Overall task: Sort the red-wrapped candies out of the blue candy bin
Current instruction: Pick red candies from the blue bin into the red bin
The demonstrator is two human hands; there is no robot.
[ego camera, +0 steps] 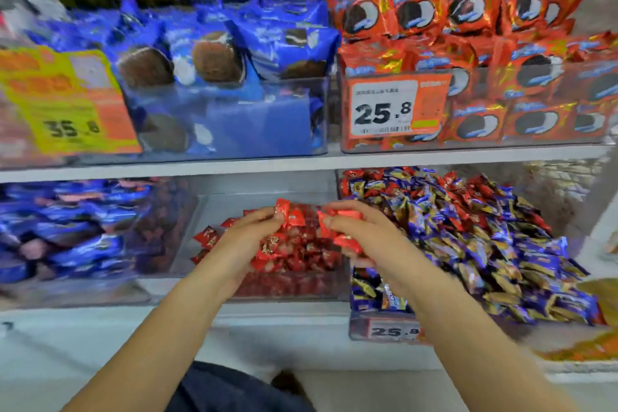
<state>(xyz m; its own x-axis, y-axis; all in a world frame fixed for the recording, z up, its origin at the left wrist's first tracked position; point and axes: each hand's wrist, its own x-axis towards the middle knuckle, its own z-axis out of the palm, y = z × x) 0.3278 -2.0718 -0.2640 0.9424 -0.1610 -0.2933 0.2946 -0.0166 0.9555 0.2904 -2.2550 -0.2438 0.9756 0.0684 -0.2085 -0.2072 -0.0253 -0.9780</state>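
At centre frame, your left hand (254,227) and right hand (354,227) each pinch red candies (291,214) with curled fingers (over the clear bin); the blue bin (384,321) sits lower right.

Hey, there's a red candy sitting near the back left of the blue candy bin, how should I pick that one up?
Pinch the red candy by its crimped wrapper end, coming from above. It lies on top of the blue candies in a loose heap, so only its upper side is free.
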